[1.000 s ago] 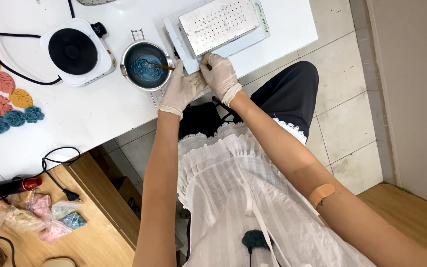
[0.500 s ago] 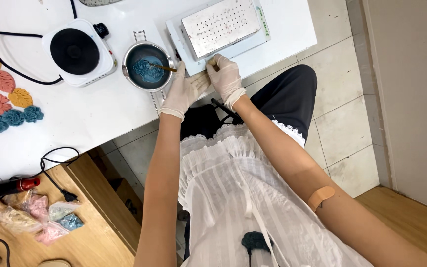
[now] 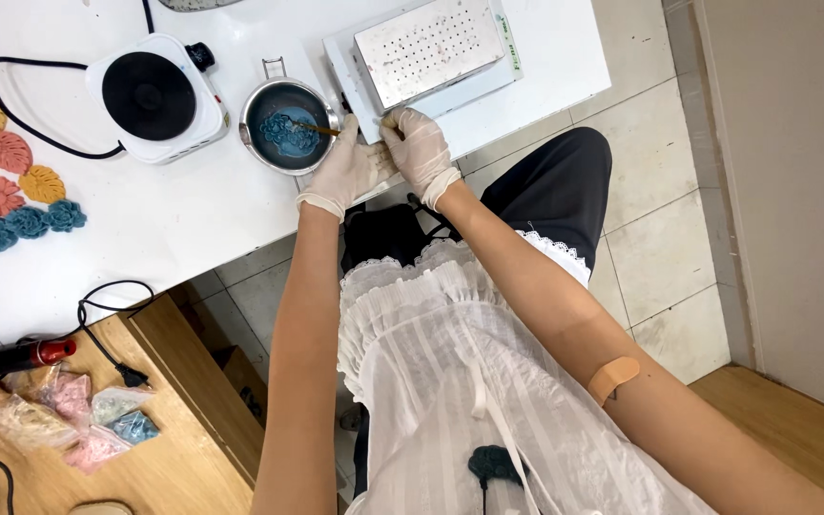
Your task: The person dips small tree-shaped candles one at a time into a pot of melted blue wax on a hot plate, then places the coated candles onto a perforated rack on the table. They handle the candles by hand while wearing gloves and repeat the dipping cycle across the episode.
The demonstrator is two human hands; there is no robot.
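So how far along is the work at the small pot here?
Done: coloured leaf-shaped pieces lie in rows on the white table. In hand: the small pot holds blue material with a thin stick in it, and the gloved left hand and right hand meet beside it. Left: the blue material is still in the pot.

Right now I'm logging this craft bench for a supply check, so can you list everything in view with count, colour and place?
Hot plate: one, white with black top, table left.
Small pot: one, metal, blue material inside, beside the hot plate.
Stick: one, brownish, resting in the pot.
Perforated tray: one, pale metal, table top right.
Leaf-shaped pieces: several, green, yellow, pink, blue, far left.
Bagged powders: several, pink and blue, wooden surface lower left.
Red-tipped tool: one, lower left.
Left hand: white glove, beside the pot.
Right hand: white glove, at the tray's edge.
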